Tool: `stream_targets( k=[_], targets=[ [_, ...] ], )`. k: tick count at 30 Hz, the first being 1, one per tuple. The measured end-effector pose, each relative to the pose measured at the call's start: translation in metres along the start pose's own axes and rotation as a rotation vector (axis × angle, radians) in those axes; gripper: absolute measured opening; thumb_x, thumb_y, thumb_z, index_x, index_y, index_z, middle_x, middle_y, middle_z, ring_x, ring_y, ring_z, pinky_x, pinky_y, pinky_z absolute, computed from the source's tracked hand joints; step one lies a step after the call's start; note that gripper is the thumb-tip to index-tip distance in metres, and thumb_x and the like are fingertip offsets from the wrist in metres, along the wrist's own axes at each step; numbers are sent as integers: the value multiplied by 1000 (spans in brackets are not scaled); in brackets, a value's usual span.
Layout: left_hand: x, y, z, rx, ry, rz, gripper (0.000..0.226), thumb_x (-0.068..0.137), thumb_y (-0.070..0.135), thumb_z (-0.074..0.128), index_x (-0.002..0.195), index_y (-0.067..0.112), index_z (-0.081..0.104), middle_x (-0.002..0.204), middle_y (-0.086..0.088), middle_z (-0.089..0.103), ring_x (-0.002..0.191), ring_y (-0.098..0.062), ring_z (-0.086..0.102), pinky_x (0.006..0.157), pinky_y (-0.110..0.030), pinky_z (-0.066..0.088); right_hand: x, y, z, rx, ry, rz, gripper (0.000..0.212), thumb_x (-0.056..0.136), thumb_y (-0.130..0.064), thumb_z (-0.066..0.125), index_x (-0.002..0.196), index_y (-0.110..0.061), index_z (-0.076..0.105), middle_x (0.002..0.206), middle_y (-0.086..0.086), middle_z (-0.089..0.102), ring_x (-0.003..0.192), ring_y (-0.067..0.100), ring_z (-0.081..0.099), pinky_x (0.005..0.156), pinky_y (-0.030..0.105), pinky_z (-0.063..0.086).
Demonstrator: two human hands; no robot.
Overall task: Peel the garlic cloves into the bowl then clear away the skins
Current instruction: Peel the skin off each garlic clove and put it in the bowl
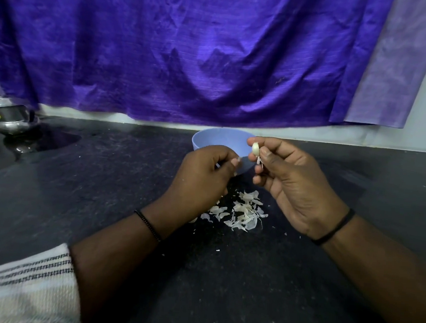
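Fingers (255,140) of the right hand (298,185) are pinching a garlic clove (255,149) between thumb and forefinger, holding it up in front of the near rim of the blue bowl (216,140), while the fingers of the left hand (200,178) are curling inward with the tips pressed together; whether they are pinching a scrap of skin cannot be told. Around them, a dark speckled counter (104,191) is carrying everything: the bowl is sitting at its far edge under a hanging purple cloth (189,53), a metal pot (8,116) is standing well apart at the far left, and a striped cloth (22,281) is covering the person's left forearm at the lower left. Both hands are partly blocking the bowl, so its inside is not showing. Each wrist is wearing a thin black band. The clove is looking pale and glossy, mostly bare, with a thin shred of skin dangling from its lower end. A loose pile of white garlic skins (243,211) is lying on the counter just below and between the hands, near the bowl.
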State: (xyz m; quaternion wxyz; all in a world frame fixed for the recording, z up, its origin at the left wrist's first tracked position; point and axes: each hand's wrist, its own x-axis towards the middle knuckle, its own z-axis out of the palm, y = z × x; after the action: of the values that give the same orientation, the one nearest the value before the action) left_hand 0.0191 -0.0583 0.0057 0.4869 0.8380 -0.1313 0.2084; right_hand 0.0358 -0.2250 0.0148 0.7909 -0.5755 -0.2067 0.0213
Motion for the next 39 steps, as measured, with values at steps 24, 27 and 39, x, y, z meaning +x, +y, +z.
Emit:
stream_targets(
  k=[24, 27, 39],
  targets=[
    [4, 5, -4, -708, -70, -330, 13, 91, 8, 64, 98, -2, 69, 90, -14, 72, 57, -15, 62, 42, -23, 47, -3, 6, 2, -604, 171, -275, 12, 86, -8, 75, 94, -16, 79, 82, -5, 77, 72, 4, 71, 64, 22, 56],
    [4, 7, -5, -758, -126, -354, 22, 82, 16, 68, 98, -1, 69, 91, -13, 72, 59, -14, 63, 44, -23, 48, -5, 4, 3, -651, 192, -341, 10, 85, -8, 75, 92, -14, 79, 79, -9, 76, 69, -2, 68, 64, 12, 50],
    [5, 5, -5, -736, -120, -381, 18, 82, 15, 66, 90, -1, 68, 76, -9, 69, 57, -12, 61, 44, -22, 49, -7, 6, 4, -892, 181, -409, 12, 87, -10, 70, 93, -17, 79, 80, -10, 75, 73, -3, 68, 67, 9, 51]
  ],
)
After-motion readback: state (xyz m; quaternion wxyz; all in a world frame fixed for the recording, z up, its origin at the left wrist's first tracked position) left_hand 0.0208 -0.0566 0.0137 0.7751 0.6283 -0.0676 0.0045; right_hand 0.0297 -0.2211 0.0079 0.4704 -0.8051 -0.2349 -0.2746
